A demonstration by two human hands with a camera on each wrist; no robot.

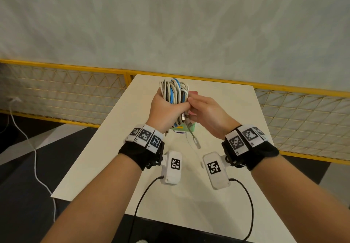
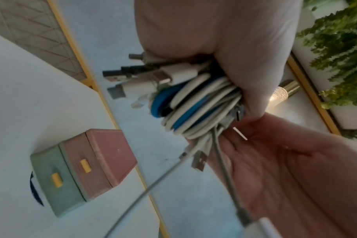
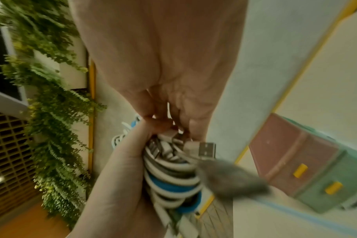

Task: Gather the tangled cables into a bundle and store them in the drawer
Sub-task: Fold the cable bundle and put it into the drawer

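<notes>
Within left hand grip: cable bundle (right hand pinching).

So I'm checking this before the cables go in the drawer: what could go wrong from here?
1. Loose ends dangle below the bundle held in the left hand; they may snag on the drawer box or unwind.
2. Both drawers look closed, and both hands are on the cables. Freeing the right hand to open one could loosen the coil.
</notes>
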